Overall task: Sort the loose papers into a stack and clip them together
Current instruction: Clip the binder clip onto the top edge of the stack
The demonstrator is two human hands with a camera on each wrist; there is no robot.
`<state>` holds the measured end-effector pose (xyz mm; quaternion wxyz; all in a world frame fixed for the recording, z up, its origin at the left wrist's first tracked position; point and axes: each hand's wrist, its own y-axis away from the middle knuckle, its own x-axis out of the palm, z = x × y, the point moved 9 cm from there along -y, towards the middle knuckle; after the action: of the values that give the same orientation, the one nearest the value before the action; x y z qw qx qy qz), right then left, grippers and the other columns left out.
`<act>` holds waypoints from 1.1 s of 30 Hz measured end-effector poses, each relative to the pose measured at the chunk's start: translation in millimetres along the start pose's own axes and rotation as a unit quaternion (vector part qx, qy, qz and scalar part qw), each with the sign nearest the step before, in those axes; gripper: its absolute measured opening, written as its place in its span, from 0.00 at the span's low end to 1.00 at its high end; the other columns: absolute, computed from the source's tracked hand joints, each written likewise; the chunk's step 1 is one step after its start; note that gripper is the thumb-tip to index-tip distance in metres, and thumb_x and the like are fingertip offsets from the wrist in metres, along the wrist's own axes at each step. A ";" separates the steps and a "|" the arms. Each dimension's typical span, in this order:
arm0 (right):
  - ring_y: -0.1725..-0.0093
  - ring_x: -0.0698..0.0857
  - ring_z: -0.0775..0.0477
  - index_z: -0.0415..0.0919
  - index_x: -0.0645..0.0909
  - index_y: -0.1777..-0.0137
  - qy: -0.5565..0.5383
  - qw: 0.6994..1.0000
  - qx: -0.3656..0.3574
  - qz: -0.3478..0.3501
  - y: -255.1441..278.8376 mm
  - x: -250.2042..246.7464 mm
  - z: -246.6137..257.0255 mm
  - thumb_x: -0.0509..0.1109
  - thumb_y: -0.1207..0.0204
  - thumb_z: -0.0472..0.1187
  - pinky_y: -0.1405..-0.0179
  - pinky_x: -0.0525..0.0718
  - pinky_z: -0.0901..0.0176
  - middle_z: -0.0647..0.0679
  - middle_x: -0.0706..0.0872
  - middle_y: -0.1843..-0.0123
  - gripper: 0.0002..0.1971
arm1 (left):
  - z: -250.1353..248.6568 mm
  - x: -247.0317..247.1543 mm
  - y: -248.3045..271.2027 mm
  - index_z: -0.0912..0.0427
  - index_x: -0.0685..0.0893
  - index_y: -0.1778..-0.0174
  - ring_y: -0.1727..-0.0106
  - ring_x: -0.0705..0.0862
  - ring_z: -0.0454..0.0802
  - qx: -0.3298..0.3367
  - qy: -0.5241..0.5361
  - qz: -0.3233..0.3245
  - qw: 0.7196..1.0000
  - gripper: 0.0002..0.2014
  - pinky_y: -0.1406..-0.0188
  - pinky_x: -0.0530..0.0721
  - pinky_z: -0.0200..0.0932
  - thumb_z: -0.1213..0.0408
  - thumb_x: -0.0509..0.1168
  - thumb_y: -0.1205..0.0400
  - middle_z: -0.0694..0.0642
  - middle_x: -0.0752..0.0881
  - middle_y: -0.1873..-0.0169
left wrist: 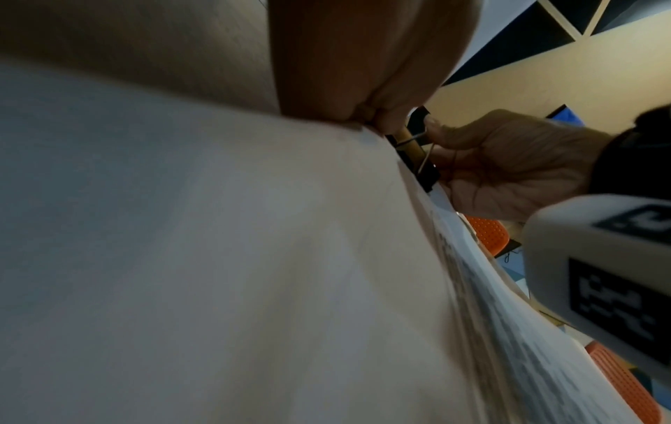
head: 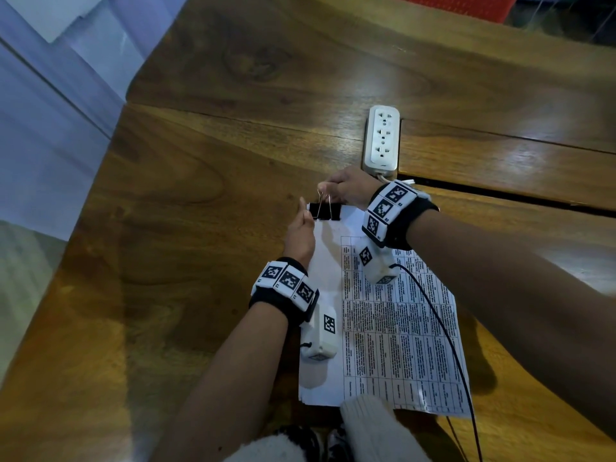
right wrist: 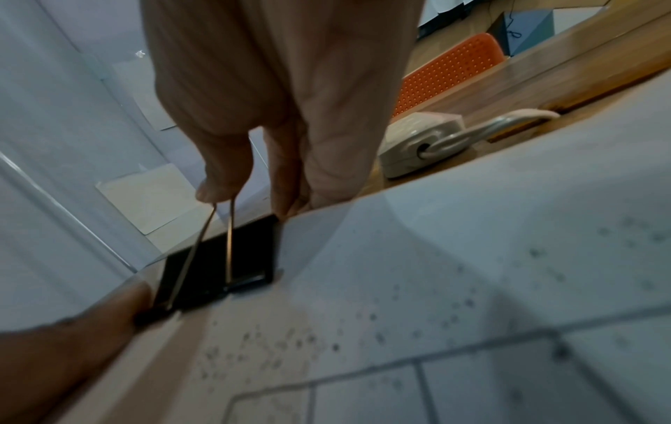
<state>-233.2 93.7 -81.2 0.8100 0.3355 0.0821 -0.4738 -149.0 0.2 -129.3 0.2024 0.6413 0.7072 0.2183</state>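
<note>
A stack of papers [head: 393,335] with printed tables lies on the wooden table [head: 200,201]. A black binder clip [head: 325,211] sits on the stack's far edge. My right hand [head: 325,190] pinches the clip's upright wire handle between thumb and finger, as the right wrist view shows at the fingertips [right wrist: 212,195] above the clip [right wrist: 217,272]. My left hand [head: 305,215] holds the stack's far left corner just beside the clip, thumb on top. In the left wrist view the papers [left wrist: 217,258] fill the picture, with the clip [left wrist: 417,163] and my right hand [left wrist: 508,166] beyond them.
A white power strip [head: 382,138] lies just behind my right hand, its cord running into a gap in the tabletop [head: 500,195]. A thin black cable [head: 443,328] crosses the papers. The table's edge runs along the left. An orange chair [right wrist: 450,66] stands behind the table.
</note>
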 end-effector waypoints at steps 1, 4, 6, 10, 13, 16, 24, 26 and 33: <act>0.59 0.83 0.50 0.25 0.81 0.43 0.000 1.000 0.004 0.004 0.0 0.1 -1.1 0.64 0.20 0.42 0.51 0.81 0.58 0.44 0.83 0.61 0.18 | 0.9 0.8 1.4 0.49 0.57 0.18 0.23 0.70 0.59 -0.008 0.001 0.015 1.000 0.24 0.25 0.71 0.60 0.59 0.51 0.12 0.56 0.66 0.21; 0.63 0.82 0.54 0.25 0.81 0.44 -0.008 1.000 0.012 0.007 -0.1 -0.8 -3.8 0.64 0.20 0.42 0.56 0.80 0.63 0.47 0.83 0.63 0.18 | 4.0 2.0 6.9 0.48 0.58 0.18 0.30 0.78 0.60 -0.012 0.007 0.043 0.999 0.29 0.31 0.77 0.63 0.67 0.57 0.15 0.60 0.74 0.27; 0.64 0.81 0.55 0.26 0.82 0.45 -0.015 1.000 0.016 0.001 -0.5 -1.1 -5.8 0.64 0.20 0.42 0.57 0.80 0.65 0.49 0.82 0.65 0.16 | 4.7 3.1 8.0 0.52 0.67 0.22 0.35 0.82 0.61 0.002 -0.001 0.044 0.999 0.25 0.35 0.79 0.65 0.72 0.57 0.16 0.62 0.80 0.32; 0.65 0.81 0.56 0.31 0.82 0.48 -0.023 1.000 0.009 -0.005 -0.4 0.2 -2.9 0.64 0.20 0.41 0.57 0.80 0.65 0.50 0.81 0.67 0.12 | 7.2 3.1 6.3 0.52 0.68 0.22 0.35 0.82 0.62 0.004 -0.005 0.030 1.000 0.26 0.34 0.79 0.65 0.73 0.57 0.17 0.63 0.80 0.32; 0.62 0.82 0.54 0.27 0.82 0.45 -0.003 1.000 0.004 -0.009 0.9 0.1 -0.1 0.63 0.19 0.41 0.55 0.80 0.63 0.49 0.83 0.64 0.15 | 3.1 3.3 8.8 0.50 0.64 0.20 0.35 0.81 0.60 0.004 -0.008 0.026 1.000 0.29 0.33 0.79 0.62 0.74 0.56 0.17 0.62 0.79 0.31; 0.55 0.83 0.48 0.25 0.82 0.44 0.023 1.000 -0.015 -0.012 3.3 0.4 5.4 0.63 0.19 0.40 0.50 0.81 0.59 0.42 0.84 0.57 0.16 | 0.0 1.5 10.1 0.51 0.61 0.19 0.32 0.79 0.57 0.007 -0.003 0.013 1.000 0.30 0.31 0.78 0.58 0.75 0.56 0.16 0.61 0.77 0.29; 0.44 0.85 0.39 0.28 0.82 0.40 0.114 0.992 -0.034 -0.033 12.4 -1.7 14.3 0.62 0.19 0.43 0.39 0.79 0.50 0.33 0.87 0.45 0.18 | -1.8 0.8 10.0 0.52 0.71 0.24 0.38 0.83 0.60 0.022 0.005 0.006 1.000 0.27 0.35 0.80 0.59 0.76 0.58 0.18 0.63 0.83 0.38; 0.44 0.84 0.41 0.30 0.82 0.39 0.144 0.989 -0.034 -0.023 16.0 -1.3 16.5 0.61 0.18 0.43 0.43 0.78 0.55 0.34 0.87 0.44 0.18 | -5.2 2.5 13.4 0.55 0.75 0.28 0.43 0.84 0.59 0.027 0.006 0.016 0.999 0.23 0.39 0.82 0.55 0.76 0.57 0.18 0.63 0.85 0.43; 0.65 0.78 0.61 0.34 0.87 0.49 0.091 0.974 -0.112 -0.175 55.9 -15.6 32.5 0.67 0.23 0.35 0.61 0.73 0.77 0.48 0.86 0.57 0.09 | -4.4 2.1 9.1 0.60 0.79 0.35 0.47 0.82 0.56 -0.009 -0.023 0.028 0.999 0.15 0.49 0.80 0.48 0.67 0.53 0.14 0.61 0.84 0.47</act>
<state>-201.6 102.9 -23.4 0.7358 0.2648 0.2654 -0.5639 -144.3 2.8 -120.5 0.2178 0.6639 0.6822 0.2155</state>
